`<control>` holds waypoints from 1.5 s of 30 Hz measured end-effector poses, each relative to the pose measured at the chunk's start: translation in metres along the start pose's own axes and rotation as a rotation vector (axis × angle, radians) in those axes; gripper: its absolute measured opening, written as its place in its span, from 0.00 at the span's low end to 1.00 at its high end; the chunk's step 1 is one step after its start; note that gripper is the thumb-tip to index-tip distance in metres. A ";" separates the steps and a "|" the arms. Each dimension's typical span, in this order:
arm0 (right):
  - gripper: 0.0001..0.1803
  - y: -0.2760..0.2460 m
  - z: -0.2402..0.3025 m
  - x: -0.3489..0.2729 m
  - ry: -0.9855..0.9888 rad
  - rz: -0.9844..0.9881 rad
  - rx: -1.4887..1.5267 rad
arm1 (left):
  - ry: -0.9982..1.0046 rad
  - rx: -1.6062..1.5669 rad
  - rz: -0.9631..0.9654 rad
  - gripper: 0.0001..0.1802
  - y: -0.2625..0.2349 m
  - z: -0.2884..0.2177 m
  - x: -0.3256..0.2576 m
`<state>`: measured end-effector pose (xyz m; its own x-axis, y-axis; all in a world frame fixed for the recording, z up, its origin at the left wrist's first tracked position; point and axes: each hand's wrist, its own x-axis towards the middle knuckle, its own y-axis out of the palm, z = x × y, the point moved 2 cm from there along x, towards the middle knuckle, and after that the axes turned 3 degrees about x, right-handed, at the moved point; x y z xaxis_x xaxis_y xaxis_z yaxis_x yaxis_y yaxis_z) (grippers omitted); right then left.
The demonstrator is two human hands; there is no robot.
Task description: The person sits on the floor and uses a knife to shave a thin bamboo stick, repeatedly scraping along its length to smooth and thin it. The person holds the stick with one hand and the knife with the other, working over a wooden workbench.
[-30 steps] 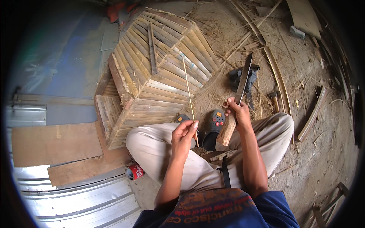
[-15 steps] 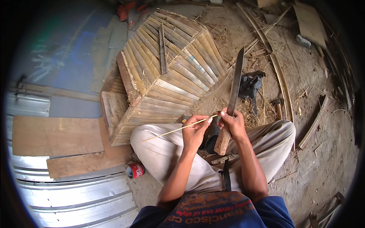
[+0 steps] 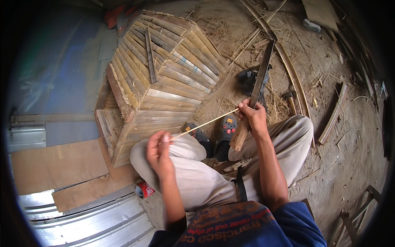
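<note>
My right hand (image 3: 256,117) grips a long knife (image 3: 260,84) by its wooden handle, the dark blade pointing up and away from me. My left hand (image 3: 158,150) pinches one end of a thin bamboo stick (image 3: 204,122). The stick runs up to the right and meets the blade by my right thumb. Both hands are above my knees in light trousers. My feet in dark clogs (image 3: 224,131) show between my knees.
A large slatted bamboo structure (image 3: 164,78) lies in front of me on the dirt floor. Curved bamboo strips (image 3: 294,78) and a hammer (image 3: 290,101) lie to the right. A red can (image 3: 145,190) stands by my left leg. Boards and corrugated metal sheets (image 3: 82,222) are at the left.
My left hand has drawn down and left, pulling the stick across the blade. A second ago the stick stood upright; now it lies slanted between my hands. The knife stays in my right hand.
</note>
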<state>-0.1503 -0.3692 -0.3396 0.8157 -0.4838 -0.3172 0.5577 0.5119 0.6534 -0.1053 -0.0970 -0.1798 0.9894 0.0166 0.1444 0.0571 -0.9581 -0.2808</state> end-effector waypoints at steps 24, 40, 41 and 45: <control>0.30 0.002 -0.007 -0.006 -0.249 0.007 -0.411 | -0.278 0.260 0.156 0.15 -0.027 0.050 -0.027; 0.35 0.283 -0.091 -0.056 -0.490 0.897 -1.418 | -0.277 0.376 -0.202 0.16 -0.151 0.074 0.086; 0.36 0.297 -0.095 -0.055 -0.519 0.920 -1.459 | -0.274 0.388 -0.182 0.16 -0.152 0.077 0.088; 0.39 0.318 -0.112 -0.049 -0.627 0.985 -1.620 | -0.262 0.399 -0.152 0.15 -0.151 0.083 0.089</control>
<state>0.0040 -0.1033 -0.1932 0.9158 0.3627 0.1722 -0.0786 0.5826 -0.8090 -0.0152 0.0730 -0.2030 0.9635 0.2673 -0.0168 0.1989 -0.7562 -0.6234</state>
